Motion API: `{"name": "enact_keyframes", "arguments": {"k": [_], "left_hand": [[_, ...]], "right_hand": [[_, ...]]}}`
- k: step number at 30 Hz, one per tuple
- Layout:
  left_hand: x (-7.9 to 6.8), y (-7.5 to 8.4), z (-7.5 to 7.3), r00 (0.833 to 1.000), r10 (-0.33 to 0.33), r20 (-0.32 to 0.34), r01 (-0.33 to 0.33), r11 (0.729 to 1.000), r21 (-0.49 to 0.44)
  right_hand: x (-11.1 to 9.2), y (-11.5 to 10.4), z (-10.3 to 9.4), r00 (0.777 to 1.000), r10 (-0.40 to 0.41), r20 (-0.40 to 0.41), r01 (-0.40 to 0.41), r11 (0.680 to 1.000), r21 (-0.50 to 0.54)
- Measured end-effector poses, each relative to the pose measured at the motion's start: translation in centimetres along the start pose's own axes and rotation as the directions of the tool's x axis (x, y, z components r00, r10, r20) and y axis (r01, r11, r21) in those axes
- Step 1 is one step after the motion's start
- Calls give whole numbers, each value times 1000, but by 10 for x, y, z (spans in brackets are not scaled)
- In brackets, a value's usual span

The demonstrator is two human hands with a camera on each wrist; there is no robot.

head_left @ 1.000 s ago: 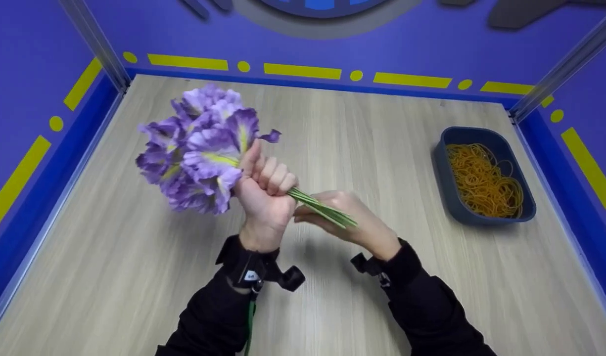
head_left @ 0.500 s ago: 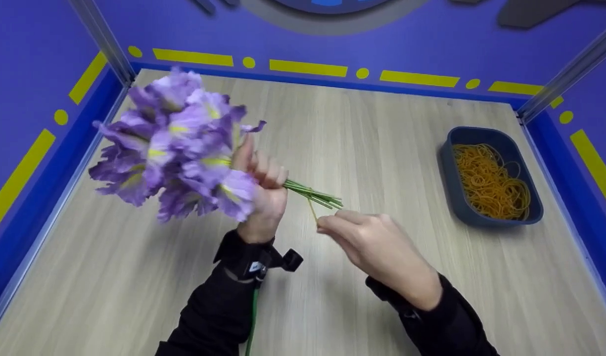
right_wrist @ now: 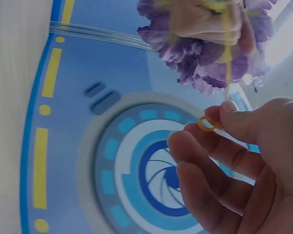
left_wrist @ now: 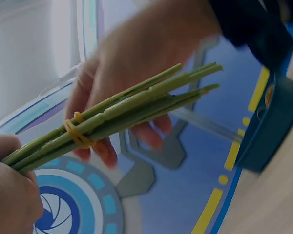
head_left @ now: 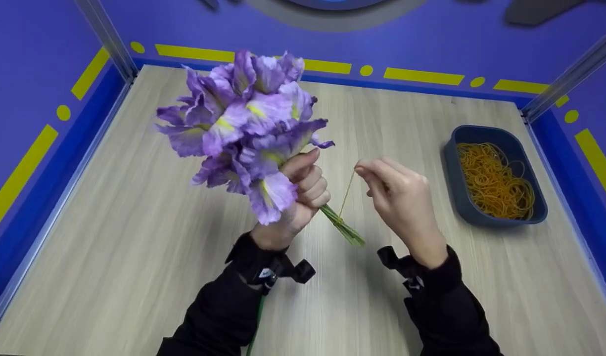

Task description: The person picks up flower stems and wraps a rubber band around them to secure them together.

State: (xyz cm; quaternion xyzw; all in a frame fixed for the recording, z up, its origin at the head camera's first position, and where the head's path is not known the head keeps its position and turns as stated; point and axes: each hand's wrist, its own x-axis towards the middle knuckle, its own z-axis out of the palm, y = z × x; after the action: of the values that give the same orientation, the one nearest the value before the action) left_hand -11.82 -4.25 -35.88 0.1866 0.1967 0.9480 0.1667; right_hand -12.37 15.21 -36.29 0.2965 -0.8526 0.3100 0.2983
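My left hand (head_left: pixel 305 190) grips the green stems (head_left: pixel 349 231) of a bunch of purple artificial flowers (head_left: pixel 248 118), blooms toward the far left. Below that fist the stem ends stick out toward the lower right. A yellow rubber band (left_wrist: pixel 78 132) is wrapped round the stems, as the left wrist view shows. Its free part stretches up from the stems to my right hand (head_left: pixel 401 202), which pinches it between thumb and forefinger. In the right wrist view a small loop of the rubber band (right_wrist: pixel 206 124) pokes out past the pinch, and the other fingers are loosely bent.
A dark blue bin (head_left: pixel 456 202) holding many yellow rubber bands (head_left: pixel 495 183) stands at the right on the wood-grain table (head_left: pixel 110 247). Blue panels with yellow marks (head_left: pixel 424 76) enclose the table's back and sides.
The right hand came out from behind the stems, pulled the band down, then swung it up to the far side. The bouquet shifted left, then back right, its stems tilting more toward me.
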Motion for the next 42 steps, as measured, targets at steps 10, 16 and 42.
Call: {"name": "enact_keyframes", "arguments": {"k": [10,16,42], "left_hand": [[-2,3,-6,962,237,-133,-270,889,-370],[-3,17,-9,905,378,-197,-426,809,-405],[-10,35,1,934,351,-67,-318,730,-605]], "right_hand": [[-10,-4,45,934,-16,357,-35,990,136],[-21,-25,62,946,-60,318,2,984,177],[-15,-24,58,998,-48,50,13,840,543]]}}
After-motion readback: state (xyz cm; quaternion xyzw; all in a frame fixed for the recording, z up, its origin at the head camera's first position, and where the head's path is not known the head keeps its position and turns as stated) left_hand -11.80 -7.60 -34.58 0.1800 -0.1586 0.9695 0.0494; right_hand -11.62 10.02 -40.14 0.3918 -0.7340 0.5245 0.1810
